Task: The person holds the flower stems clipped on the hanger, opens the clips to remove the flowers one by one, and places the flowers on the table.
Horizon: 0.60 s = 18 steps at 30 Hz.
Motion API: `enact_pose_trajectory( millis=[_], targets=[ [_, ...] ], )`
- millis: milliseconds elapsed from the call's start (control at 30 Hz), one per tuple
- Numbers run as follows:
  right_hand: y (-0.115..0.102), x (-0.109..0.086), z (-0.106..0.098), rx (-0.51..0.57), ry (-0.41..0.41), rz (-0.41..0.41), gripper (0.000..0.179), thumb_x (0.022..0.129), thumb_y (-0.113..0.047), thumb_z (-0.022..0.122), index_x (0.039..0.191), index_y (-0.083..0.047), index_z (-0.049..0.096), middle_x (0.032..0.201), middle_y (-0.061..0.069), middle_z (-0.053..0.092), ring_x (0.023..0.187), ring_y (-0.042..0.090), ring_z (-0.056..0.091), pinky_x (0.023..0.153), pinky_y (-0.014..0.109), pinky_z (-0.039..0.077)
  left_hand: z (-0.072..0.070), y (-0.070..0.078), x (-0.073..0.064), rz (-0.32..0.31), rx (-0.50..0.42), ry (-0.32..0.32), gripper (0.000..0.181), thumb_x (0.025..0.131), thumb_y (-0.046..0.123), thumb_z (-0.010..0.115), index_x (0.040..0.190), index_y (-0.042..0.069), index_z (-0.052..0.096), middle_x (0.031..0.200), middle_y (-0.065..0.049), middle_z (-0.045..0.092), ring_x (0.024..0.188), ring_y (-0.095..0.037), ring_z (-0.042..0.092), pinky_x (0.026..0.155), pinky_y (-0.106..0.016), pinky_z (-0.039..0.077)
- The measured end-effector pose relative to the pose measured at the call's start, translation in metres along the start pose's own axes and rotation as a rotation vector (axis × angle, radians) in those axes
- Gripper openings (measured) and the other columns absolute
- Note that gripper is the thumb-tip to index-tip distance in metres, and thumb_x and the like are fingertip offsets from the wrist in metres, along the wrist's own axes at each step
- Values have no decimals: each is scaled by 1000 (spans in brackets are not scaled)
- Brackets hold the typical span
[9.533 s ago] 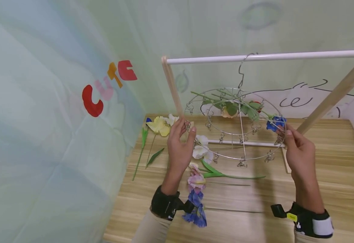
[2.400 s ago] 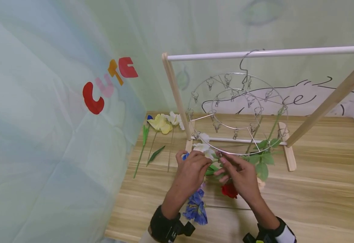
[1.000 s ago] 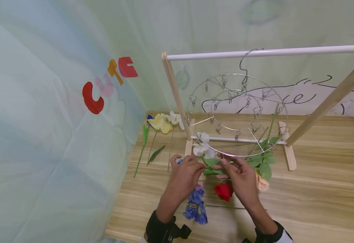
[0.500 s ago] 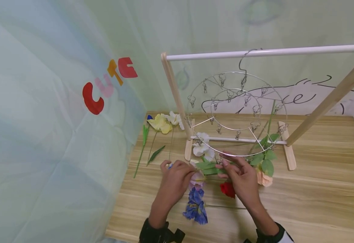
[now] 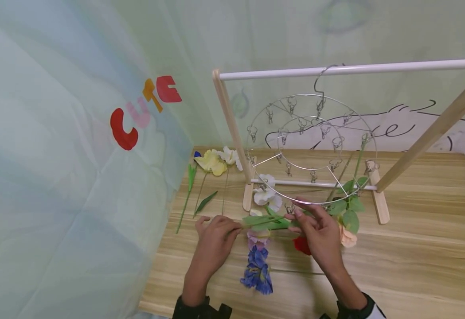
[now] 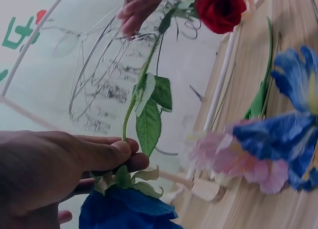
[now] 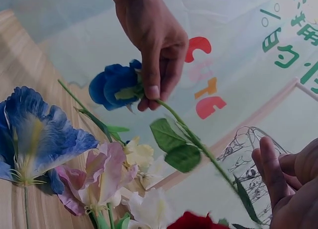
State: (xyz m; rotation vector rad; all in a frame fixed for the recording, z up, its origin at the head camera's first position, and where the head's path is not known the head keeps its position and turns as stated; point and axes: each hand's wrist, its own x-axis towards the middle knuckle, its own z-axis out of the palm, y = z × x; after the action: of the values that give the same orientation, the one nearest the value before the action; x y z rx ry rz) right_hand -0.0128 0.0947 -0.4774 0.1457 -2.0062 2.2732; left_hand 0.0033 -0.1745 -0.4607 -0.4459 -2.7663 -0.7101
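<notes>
My left hand (image 5: 214, 241) pinches the stem of a blue artificial rose (image 7: 117, 85) just under its bloom, with thumb and fingertips. In the head view that bloom is hidden behind the hand; the green leaves (image 5: 264, 220) stretch right toward my right hand (image 5: 322, 235). The right fingers are fairly straight and spread, right at the front rim of a round wire clip hanger (image 5: 316, 204). A small metal clip (image 5: 289, 208) hangs beside its fingertips. A red rose (image 5: 302, 245) shows partly behind the right hand, and a peach rose (image 5: 348, 237) hangs head-down beside it.
The hanger hooks over the white bar (image 5: 268, 75) of a wooden stand. Purple-blue (image 5: 257, 271), pink (image 5: 258, 239), white (image 5: 267, 192) and yellow (image 5: 211, 162) flowers lie on the wooden table (image 5: 423, 248). A printed curtain (image 5: 76, 199) rises at the left.
My left hand has drawn leftward and slightly nearer me with the blue rose, baring more of its leaves. The right hand stays at the rim; a clip has come into view beside its fingertips.
</notes>
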Motion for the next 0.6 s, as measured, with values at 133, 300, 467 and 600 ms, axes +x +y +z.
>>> enact_pose_trajectory(
  millis=[133,300,467,600],
  targets=[
    [0,-1,1,-3,30,-7,31,107,-6,62,136,5,65,142,21,66,101,14,80,76,36,64,-4,-8,-6,-10,11,2,15,88,11,85,100,20,84,95,4,79,103,-19,69,104,-68,29],
    [0,-2,-2,-37,48,-25,31,107,-6,62,136,2,67,143,19,67,101,14,80,75,35,64,-10,-13,-10,-20,5,-8,14,88,10,85,100,18,84,94,4,78,106,-20,69,104,-68,27],
    [2,-5,-7,-62,77,-37,31,105,-4,63,136,0,69,134,12,73,100,15,80,75,35,64,-14,-13,-12,-49,11,-47,12,88,11,85,98,18,84,95,4,78,105,-18,68,106,-68,26],
    [3,-8,-12,-86,114,-41,29,104,-2,65,132,1,71,126,-1,76,97,13,81,74,34,64,-18,-12,-14,-59,39,-64,11,88,12,86,97,19,84,96,5,79,104,-16,67,106,-67,27]
  ],
)
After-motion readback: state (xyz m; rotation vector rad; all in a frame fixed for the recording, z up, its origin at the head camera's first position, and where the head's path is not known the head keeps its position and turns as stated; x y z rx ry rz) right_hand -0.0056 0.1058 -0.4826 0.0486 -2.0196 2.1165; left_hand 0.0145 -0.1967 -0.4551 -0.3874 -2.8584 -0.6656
